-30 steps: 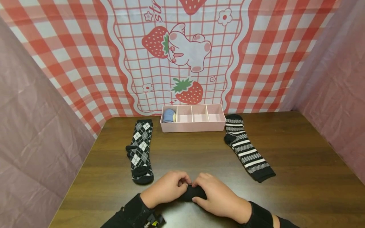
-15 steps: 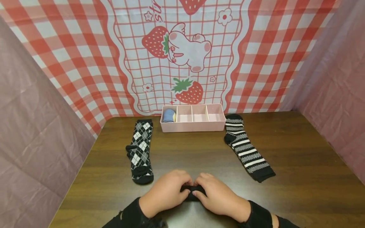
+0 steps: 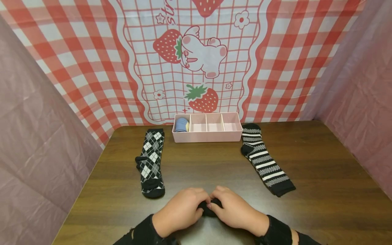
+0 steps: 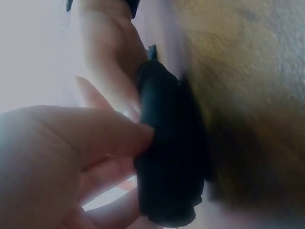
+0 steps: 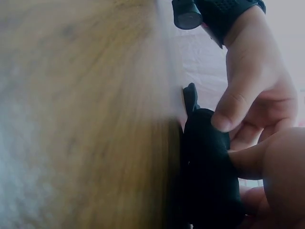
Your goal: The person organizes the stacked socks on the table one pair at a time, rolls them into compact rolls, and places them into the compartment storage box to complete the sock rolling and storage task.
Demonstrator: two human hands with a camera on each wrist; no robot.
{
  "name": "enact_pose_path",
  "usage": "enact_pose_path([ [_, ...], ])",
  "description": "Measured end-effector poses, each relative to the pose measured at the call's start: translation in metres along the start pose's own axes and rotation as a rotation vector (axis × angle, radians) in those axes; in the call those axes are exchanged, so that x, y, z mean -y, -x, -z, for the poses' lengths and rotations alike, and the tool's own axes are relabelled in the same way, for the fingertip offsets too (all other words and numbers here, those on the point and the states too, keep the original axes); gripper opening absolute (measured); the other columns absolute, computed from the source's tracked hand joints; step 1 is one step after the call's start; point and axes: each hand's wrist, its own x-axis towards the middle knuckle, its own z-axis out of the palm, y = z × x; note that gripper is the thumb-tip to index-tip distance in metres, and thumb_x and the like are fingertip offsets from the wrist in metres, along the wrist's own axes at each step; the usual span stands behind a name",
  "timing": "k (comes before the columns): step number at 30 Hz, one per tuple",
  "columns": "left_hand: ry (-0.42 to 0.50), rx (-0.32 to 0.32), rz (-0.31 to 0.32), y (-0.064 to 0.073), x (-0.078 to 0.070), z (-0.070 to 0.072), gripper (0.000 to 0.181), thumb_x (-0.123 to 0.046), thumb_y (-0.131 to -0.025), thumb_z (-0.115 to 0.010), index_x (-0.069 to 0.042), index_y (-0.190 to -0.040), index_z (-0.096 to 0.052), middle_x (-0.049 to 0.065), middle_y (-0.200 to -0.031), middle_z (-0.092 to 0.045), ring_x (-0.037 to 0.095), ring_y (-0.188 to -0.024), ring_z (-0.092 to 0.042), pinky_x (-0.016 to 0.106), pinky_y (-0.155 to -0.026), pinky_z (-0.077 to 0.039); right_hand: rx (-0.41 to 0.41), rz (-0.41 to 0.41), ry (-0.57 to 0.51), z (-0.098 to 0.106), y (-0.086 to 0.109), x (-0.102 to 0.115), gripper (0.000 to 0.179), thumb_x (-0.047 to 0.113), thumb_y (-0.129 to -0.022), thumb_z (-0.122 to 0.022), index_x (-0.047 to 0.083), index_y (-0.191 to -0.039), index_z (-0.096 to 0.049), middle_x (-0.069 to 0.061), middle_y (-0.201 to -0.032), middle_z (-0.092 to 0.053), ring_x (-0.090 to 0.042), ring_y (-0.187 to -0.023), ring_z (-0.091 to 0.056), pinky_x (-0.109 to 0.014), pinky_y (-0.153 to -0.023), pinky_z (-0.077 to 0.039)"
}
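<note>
Between both hands, near the front of the table, lies a rolled black sock, a thick dark cylinder in the left wrist view. My left hand grips its left part, thumb on the near side and fingers over the far side. My right hand holds the right part the same way, its fingertips close to those of the left. In the right wrist view both thumbs press the side of the roll, and a small flap of black fabric sticks out past its end. The fingers hide much of the roll in the head view.
A black-and-white argyle sock lies to the left, a striped sock to the right. At the back stands a pink divided box, with a blue rolled sock in its leftmost compartment. Checked cloth hangs behind the wooden table.
My left hand has shifted its grip along the black roll, moving slightly right and closer to the right hand. The right hand stays nearly in place. The other socks and box have not moved.
</note>
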Motion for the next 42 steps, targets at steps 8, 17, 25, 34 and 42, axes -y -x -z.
enact_pose_path([
  [8, 0.054, -0.009, 0.051, -0.002, 0.006, -0.005, 0.024, -0.004, -0.089, -0.072, -0.015, -0.11, -0.07, -0.008, -0.106, -0.07, 0.003, -0.101, -0.064, 0.025, -0.088, -0.053, -0.036, 0.018, 0.048, -0.001, 0.001, 0.003, 0.013, 0.034, -0.104, -0.063, 0.023, -0.11, -0.061, 0.013, -0.106, -0.059, -0.009, -0.103, -0.057, -0.038, -0.088, -0.051],
  [17, 0.112, -0.005, 0.106, -0.004, 0.01, -0.006, 0.019, -0.003, -0.091, -0.068, -0.016, -0.106, -0.067, -0.005, -0.102, -0.07, 0.003, -0.093, -0.064, 0.025, -0.081, -0.054, -0.063, 0.102, 0.156, -0.002, 0.005, 0.004, 0.027, 0.04, -0.096, -0.073, 0.02, -0.113, -0.065, 0.013, -0.104, -0.056, -0.007, -0.097, -0.053, -0.034, -0.085, -0.05],
  [25, 0.147, 0.002, 0.148, -0.005, 0.01, -0.007, 0.017, -0.004, -0.09, -0.067, -0.015, -0.103, -0.066, -0.008, -0.092, -0.067, 0.001, -0.081, -0.059, 0.021, -0.073, -0.051, -0.082, 0.078, 0.156, -0.003, 0.004, 0.005, 0.027, 0.04, -0.096, -0.073, 0.019, -0.112, -0.065, 0.012, -0.104, -0.056, -0.009, -0.099, -0.054, -0.036, -0.085, -0.05],
  [34, 0.267, 0.005, 0.272, -0.005, 0.012, -0.009, 0.014, -0.008, -0.088, -0.067, -0.014, -0.1, -0.065, -0.011, -0.083, -0.059, 0.002, -0.073, -0.055, 0.022, -0.068, -0.049, -0.162, -0.023, 0.167, -0.002, 0.003, 0.008, 0.039, 0.035, -0.091, -0.081, 0.012, -0.117, -0.064, 0.001, -0.113, -0.062, -0.02, -0.111, -0.06, -0.045, -0.093, -0.051],
  [42, 0.383, -0.072, 0.379, -0.005, 0.009, -0.014, 0.014, -0.007, -0.082, -0.07, -0.015, -0.09, -0.06, -0.011, -0.077, -0.06, 0.003, -0.07, -0.057, 0.024, -0.065, -0.05, -0.229, -0.194, 0.224, 0.0, 0.004, 0.013, 0.051, 0.042, -0.087, -0.083, 0.007, -0.118, -0.062, 0.002, -0.091, -0.061, -0.014, -0.081, -0.058, -0.037, -0.07, -0.05],
])
